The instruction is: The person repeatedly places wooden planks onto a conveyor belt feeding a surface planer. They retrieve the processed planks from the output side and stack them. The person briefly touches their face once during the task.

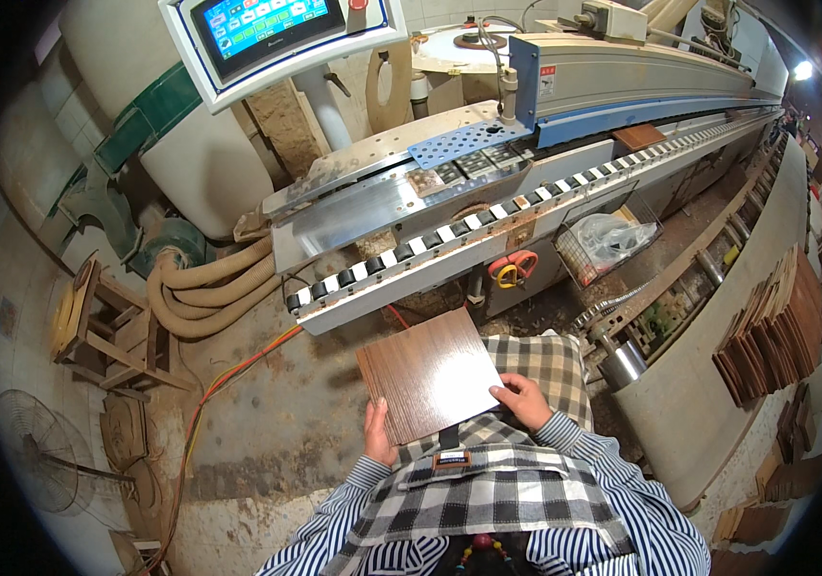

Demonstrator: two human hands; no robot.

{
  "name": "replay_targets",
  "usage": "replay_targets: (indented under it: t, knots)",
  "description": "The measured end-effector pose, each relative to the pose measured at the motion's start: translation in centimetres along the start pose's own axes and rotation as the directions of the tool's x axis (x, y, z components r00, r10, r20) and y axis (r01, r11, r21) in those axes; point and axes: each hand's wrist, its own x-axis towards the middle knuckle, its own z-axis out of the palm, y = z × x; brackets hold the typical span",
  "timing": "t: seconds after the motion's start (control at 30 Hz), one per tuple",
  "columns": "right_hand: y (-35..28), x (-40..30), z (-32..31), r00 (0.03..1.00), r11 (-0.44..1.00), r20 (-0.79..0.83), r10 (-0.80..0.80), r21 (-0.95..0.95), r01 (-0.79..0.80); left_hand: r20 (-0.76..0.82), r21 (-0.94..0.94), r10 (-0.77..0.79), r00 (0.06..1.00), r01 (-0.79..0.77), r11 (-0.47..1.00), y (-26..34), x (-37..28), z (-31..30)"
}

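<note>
A square brown wood-grain panel [418, 381] is held in front of my checked apron, its glossy face turned up and catching the light. My left hand [380, 433] grips its near left corner, thumb on the edge. On the opposite side, my right hand [524, 400] holds the right edge with the thumb on top. The fingers beneath the panel are hidden. Just beyond it runs the roller track [447, 236] of an edge banding machine. Farther along that machine, another brown panel [639, 136] lies beside the rollers.
A control screen [267, 32] hangs at upper left. To the right, a belt conveyor [670, 410] carries stacked brown panels [778, 327]. A wire basket [609, 241] hangs below the track, near scissors [513, 269]. Hoses [220, 288], a floor fan [36, 446] and an orange cable [202, 403] occupy the left.
</note>
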Motion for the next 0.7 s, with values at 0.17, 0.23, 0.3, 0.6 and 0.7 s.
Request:
replay_targets:
  t: [0.17, 0.23, 0.3, 0.6, 0.7]
  knots:
    - [-0.2, -0.6, -0.5, 0.993, 0.987, -0.069, 0.091, 0.137, -0.081, -0.015, -0.011, -0.014, 1.000, 0.014, 1.000, 0.0, 0.0, 0.0]
    - [-0.5, -0.4, -1.6, 0.992, 0.961, -0.058, 0.112, 0.260, -0.094, -0.048, -0.023, -0.015, 0.999, 0.014, 1.000, 0.1, -0.2, 0.5]
    - [-1.0, -0.2, -2.9, 0.998, 0.937, -0.019, 0.067, 0.345, -0.056, -0.033, 0.000, 0.003, 0.999, -0.003, 1.000, -0.2, 0.1, 0.0]
    - [-13.7, 7.5, -2.1, 0.982, 0.915, -0.106, -0.158, 0.357, 0.186, -0.035, -0.001, 0.024, 0.999, -0.024, 1.000, -0.4, -0.1, -0.3]
    - [-17.1, 12.6, -2.3, 0.988, 0.970, -0.114, -0.107, 0.205, 0.129, -0.054, 0.004, 0.005, 0.999, -0.004, 1.000, 0.2, -0.3, 0.6]
